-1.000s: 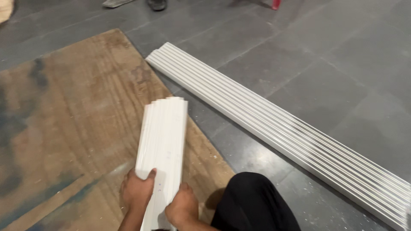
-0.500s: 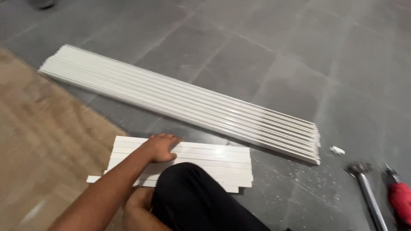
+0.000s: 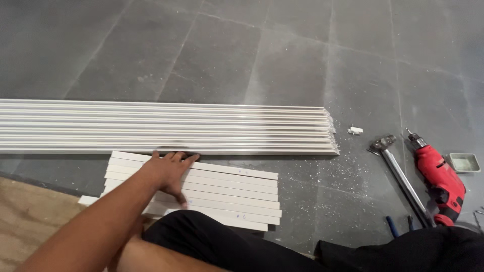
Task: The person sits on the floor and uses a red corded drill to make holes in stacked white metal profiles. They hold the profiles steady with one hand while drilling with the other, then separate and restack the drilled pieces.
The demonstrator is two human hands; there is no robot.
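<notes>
A: Largest first?
B: Grey tiled floor fills the view. Long white strips lie bundled flat, running from 9 o'clock across to about 3 o'clock of centre.
A: Next?
B: Short white strips, side by side, just nearer than the long bundle, near 6 o'clock. Brown board at 8 o'clock; one strip end rests on it.
A: Hands?
B: Left hand lies palm down on the short strips, fingers spread flat, fingertips at the long bundle's near edge; it grips nothing. Right hand is out of sight.
A: Tools?
B: At 4 o'clock: red power drill, metal hammer just beside it, small square tray beyond the drill. Small white offcut at 3 o'clock, near the bundle's end.
</notes>
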